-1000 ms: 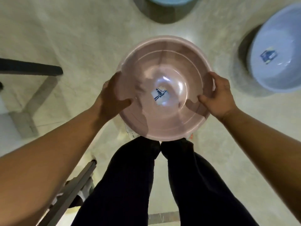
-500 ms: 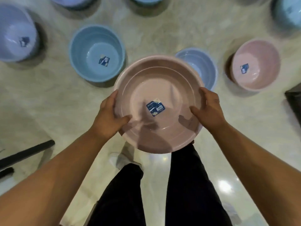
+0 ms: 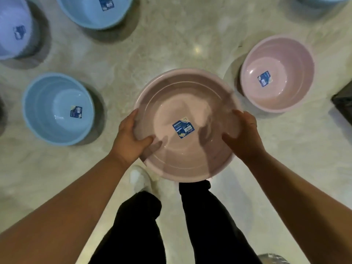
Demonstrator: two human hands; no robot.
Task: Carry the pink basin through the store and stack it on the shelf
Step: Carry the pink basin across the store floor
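At the far left a lavender basin (image 3: 13, 29) stands on the pale stone floor (image 3: 171, 44), cut off by the frame edge, and a light blue basin (image 3: 59, 108) sits below it, open side up, with a small label on its bottom. Another blue basin (image 3: 95, 10) lies at the top, partly out of view. The left hand (image 3: 129, 139) grips the left rim of the pink basin (image 3: 187, 124), thumb inside the wall and the fingers wrapped underneath, clamped on the rim. The pink basin is held in the air above the floor, in front of the person's dark trousers (image 3: 144, 225), mouth up, a blue label (image 3: 183, 127) stuck to its bottom. The right hand (image 3: 244, 139) clasps the opposite rim the same way, thumb inside, fingers closed around the outside. Near the right of it a second pink basin (image 3: 277, 73) rests on the floor, apart from the carried one.
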